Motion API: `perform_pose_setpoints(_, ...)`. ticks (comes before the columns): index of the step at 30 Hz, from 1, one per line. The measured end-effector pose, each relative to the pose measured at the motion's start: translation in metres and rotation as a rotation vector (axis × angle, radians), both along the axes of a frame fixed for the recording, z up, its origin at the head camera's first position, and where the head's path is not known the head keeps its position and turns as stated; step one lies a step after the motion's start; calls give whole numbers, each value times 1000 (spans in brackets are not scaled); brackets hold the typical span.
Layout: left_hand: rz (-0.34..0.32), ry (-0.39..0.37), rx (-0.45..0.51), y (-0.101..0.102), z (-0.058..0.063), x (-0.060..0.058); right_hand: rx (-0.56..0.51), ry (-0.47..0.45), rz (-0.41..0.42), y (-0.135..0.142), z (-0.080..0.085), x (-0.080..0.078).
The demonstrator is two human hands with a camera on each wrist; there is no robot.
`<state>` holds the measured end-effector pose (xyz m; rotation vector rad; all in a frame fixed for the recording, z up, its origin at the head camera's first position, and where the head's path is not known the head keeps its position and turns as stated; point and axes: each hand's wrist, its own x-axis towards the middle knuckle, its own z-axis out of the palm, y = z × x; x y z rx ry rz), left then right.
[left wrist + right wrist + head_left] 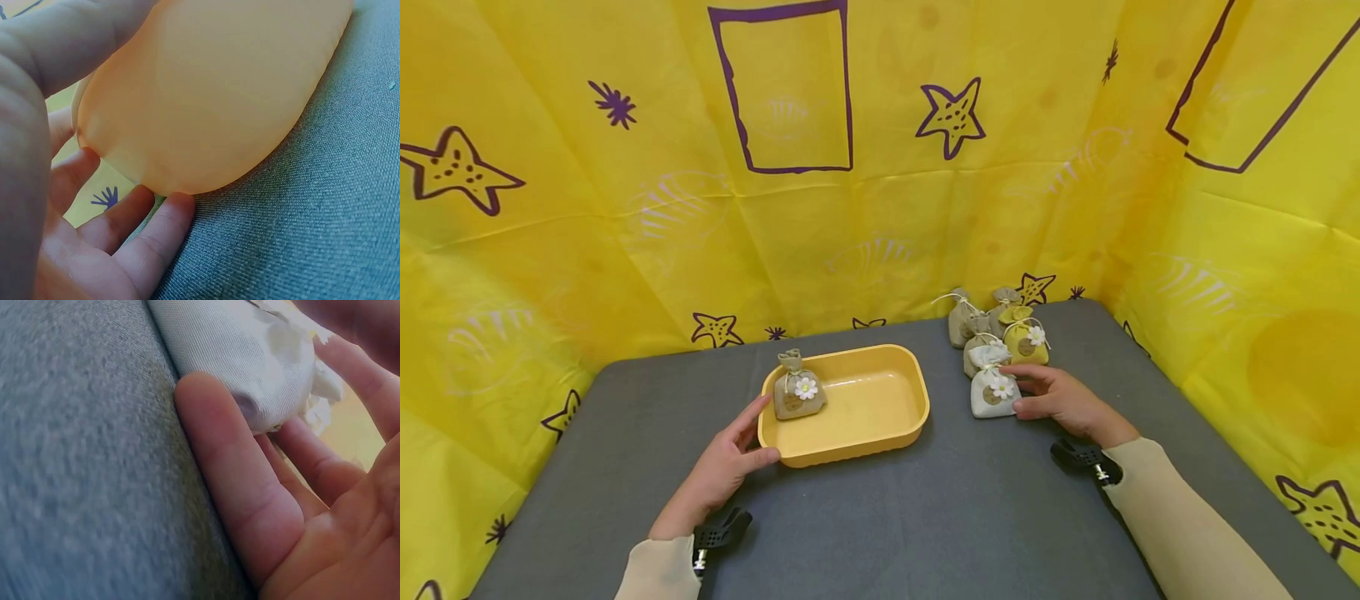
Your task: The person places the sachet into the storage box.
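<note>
A yellow plastic tray [880, 433] [212, 94] sits mid-table. In its left end lies a beige sachet with a white daisy [797, 393]. My left hand [751, 440] rests against the tray's near left corner, thumb on the front wall and fingers [147, 234] straight along the side. To the right stands a white sachet with a daisy [991, 393] [237, 356]. My right hand [1036, 393] grips it, thumb [231, 469] low at its near side and fingers curled behind it. The sachet still rests on the table.
Behind the white sachet, a yellow sachet [1026, 340] and several beige ones [966, 323] are clustered. The grey cloth table [925, 517] is walled on three sides by yellow sheeting printed with stars [955, 117].
</note>
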<state>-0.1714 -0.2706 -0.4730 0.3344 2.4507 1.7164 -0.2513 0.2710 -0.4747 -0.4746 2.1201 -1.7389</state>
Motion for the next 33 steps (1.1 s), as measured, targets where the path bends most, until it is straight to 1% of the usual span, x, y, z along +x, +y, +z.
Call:
perform_pose_setpoints(5,1,-6,-2,0,-1,0,44,-2,13,-5,2,0)
perform_pose_setpoints(10,-4,1,-14,0,-1,-1,62,-6,-4,-8,2,0)
perform_pose_setpoints(21,-13,10,-2,-1,-1,-1,73,51,-5,-8,0,1)
perform_pose_setpoints(29,-9,7,0,-1,0,0,112,91,-46,-11,-1,3)
perform_pose_setpoints(33,-12,14,0,-1,0,0,127,127,-75,-13,-2,4)
